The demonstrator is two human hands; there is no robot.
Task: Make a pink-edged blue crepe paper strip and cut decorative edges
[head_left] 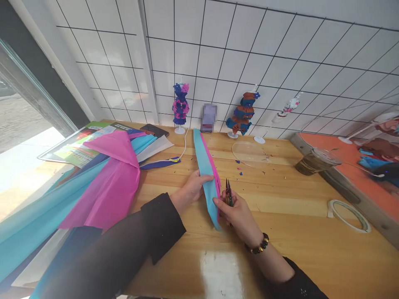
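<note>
A long folded strip of light blue paper (204,160) with a pink layer (212,160) along its right edge slants over the wooden table. My left hand (193,185) grips the strip near its middle, thumb on top and fingers underneath. Lower down, my right hand (234,209) pinches the strip's right edge between thumb and fingers. That same hand also holds small dark scissors (229,193), their tips pointing away from me and standing slightly apart, to the right of the strip. The fingers partly hide the scissors' handles.
Pink sheets (116,182) and blue sheets lie at left beside a dark phone (155,131). Paper-dressed stands (181,106) line the wall. A clear disc (249,153), a cup (316,161) and a tape roll (350,222) are at right.
</note>
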